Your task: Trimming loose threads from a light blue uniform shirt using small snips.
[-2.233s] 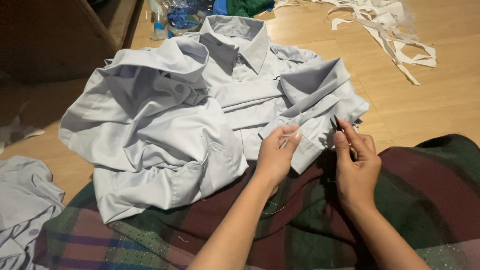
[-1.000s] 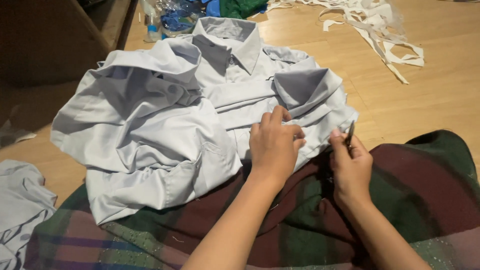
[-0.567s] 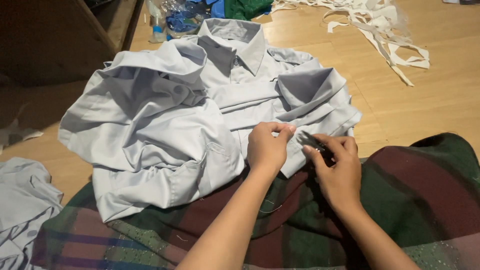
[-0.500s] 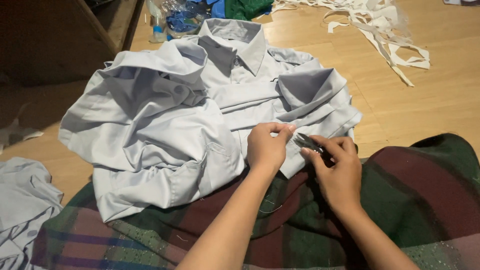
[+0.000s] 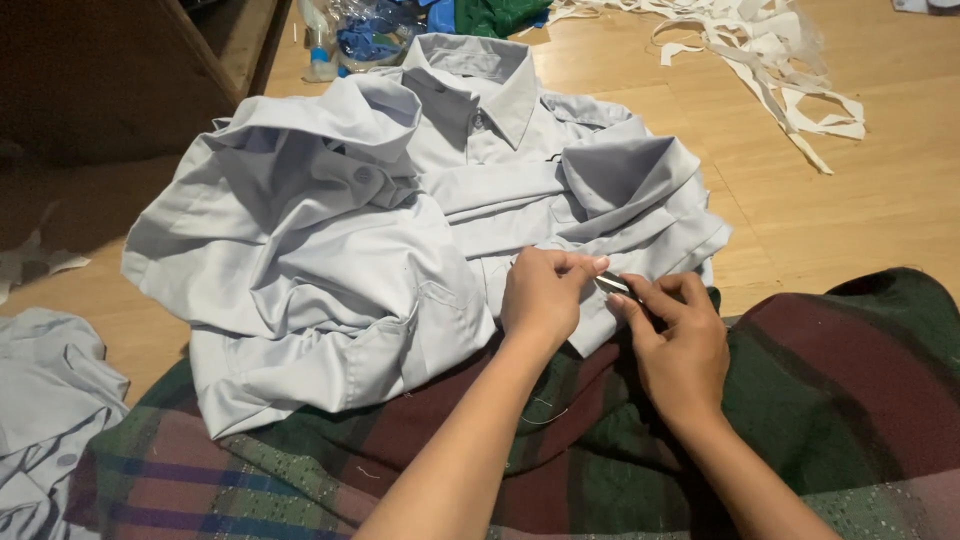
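A pile of pale grey shirts (image 5: pixel 330 250) lies on the wooden floor and over a plaid cloth (image 5: pixel 820 400) across my lap. My left hand (image 5: pixel 545 295) pinches the edge of the nearest shirt between thumb and fingers. My right hand (image 5: pixel 675 340) is right beside it, closed on a small dark metal tool (image 5: pixel 615 284) whose tip touches the fabric by my left thumb. The tool's working end is mostly hidden by my fingers.
White cloth strips (image 5: pixel 770 50) lie scattered on the floor at the back right. A plastic bottle (image 5: pixel 318 40) and blue and green items sit at the back. Another grey garment (image 5: pixel 45 400) is heaped at the left. A dark wooden furniture piece (image 5: pixel 110 70) stands back left.
My left hand went from flat on the shirt to pinching its edge. My right hand moved left with the tool until it met the left hand at the fabric.
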